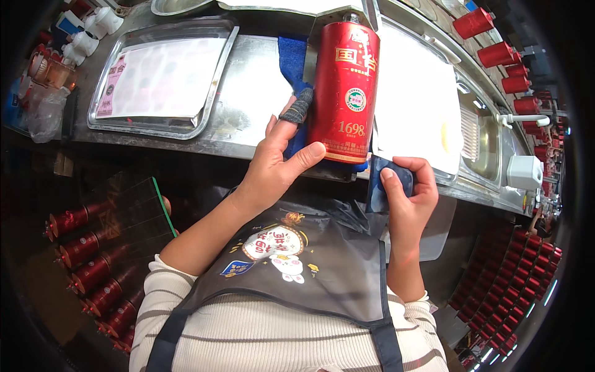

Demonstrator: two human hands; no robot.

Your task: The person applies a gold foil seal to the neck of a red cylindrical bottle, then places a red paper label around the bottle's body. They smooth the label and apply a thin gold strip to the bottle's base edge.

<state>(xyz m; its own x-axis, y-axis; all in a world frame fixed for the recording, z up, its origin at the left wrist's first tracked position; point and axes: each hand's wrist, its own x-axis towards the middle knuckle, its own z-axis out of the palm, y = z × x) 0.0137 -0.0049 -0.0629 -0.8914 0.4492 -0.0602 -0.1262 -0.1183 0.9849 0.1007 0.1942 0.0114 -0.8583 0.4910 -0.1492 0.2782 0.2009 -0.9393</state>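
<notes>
A red bottle (343, 93) with gold print and a round green-and-white label lies on the bench, its neck pointing away from me. My left hand (277, 149) is at its left side, fingers spread, the thumb tip against its lower left edge. A dark knitted finger cover (297, 106) is on one finger, close to the bottle's side. Right of the bottle's base, my right hand (409, 195) pinches a flat dark blue scraper-like piece (379, 186) between thumb and fingers. Blue cloth (292, 62) shows beneath and left of the bottle.
At left, a clear tray (207, 93) holds a sheet of printed labels (162, 77). A bright white surface (415, 93) lies to the right, before a sink (486, 162) with a faucet (527, 119). Red bottles (93, 271) are racked at lower left; more (508, 285) are stacked at lower right.
</notes>
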